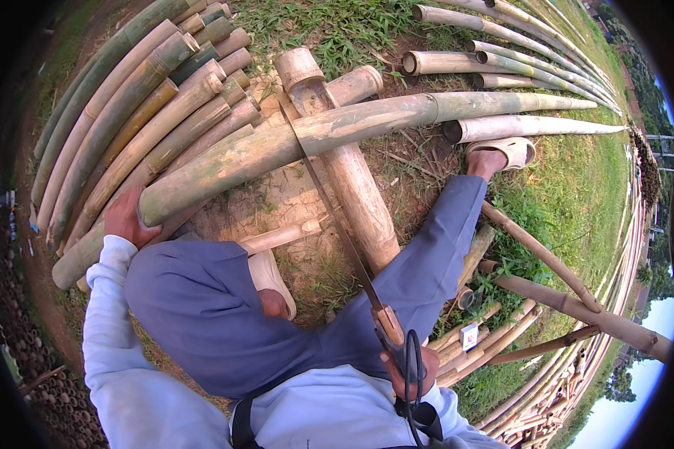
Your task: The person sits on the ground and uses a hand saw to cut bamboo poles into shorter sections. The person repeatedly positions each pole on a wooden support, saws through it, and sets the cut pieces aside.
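A long greenish-tan bamboo pole point(382, 121) slants across in front of me, lying over a thick bamboo support point(363, 198) with a cut-out near its far end. My left hand point(129, 218) is closed around the near left end of this pole. Down by my lap, my right hand point(416, 370) grips the wooden handle of a handsaw point(340, 224). The saw's long narrow blade runs up and away to the left, crossing the pole left of the support. How deep the teeth sit is hidden. A dark cord loop hangs beside the handle.
Cut bamboo lengths point(153, 63) are stacked at the left. Long poles point(494, 63) lie on grass at the far right. My sandalled feet point(273, 280) flank the support. A bamboo frame point(577, 305) and more cut pieces point(494, 344) stand close on the right.
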A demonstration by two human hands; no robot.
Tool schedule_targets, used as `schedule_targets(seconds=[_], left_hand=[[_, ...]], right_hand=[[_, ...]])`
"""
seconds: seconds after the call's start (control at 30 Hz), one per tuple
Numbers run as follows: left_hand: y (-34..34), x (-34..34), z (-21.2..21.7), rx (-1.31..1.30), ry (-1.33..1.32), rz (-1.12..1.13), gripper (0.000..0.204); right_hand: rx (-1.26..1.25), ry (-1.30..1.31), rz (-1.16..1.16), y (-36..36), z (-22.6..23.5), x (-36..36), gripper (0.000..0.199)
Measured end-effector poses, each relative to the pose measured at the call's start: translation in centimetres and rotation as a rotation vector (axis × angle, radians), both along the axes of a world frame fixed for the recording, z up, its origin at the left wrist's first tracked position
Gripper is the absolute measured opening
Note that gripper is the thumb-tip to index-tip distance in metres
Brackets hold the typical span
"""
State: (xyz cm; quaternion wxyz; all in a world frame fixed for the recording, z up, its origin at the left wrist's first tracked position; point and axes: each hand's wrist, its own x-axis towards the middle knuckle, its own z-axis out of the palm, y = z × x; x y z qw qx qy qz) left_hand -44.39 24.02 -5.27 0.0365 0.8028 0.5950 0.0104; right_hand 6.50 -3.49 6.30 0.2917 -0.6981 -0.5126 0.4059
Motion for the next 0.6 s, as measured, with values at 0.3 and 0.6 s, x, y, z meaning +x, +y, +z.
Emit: schedule_targets(seconds=[0.3,0.6], left_hand=[[0.6,0.8,-1.3,0.075,-0.003,-0.036,0.085],[0.8,0.4,-0.3,-0.053,0.013,0.033,0.082]], right_hand=[[0.124,0.266,-0.012,18.1,-8.8,-3.5,0.013],[0.048,0.115,-0.043,3.9,-4.7,-1.5,0.015]])
